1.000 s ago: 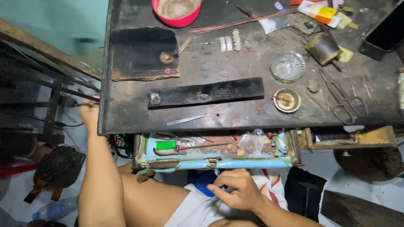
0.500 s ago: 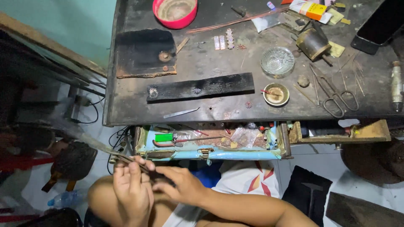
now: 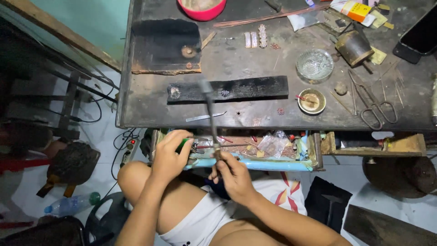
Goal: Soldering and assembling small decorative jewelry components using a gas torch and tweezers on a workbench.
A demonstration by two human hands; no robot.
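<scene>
Gripping torch (image 3: 209,109) upright, right hand (image 3: 234,175), left hand (image 3: 169,155) in drawer (image 3: 273,165)

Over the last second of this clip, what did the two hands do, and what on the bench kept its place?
The left hand came up from beside the knee and now reaches into the open drawer. The right hand rose from the lap and now holds a thin metal tool upright. The scissors, glass dish and black strip stayed put.
</scene>
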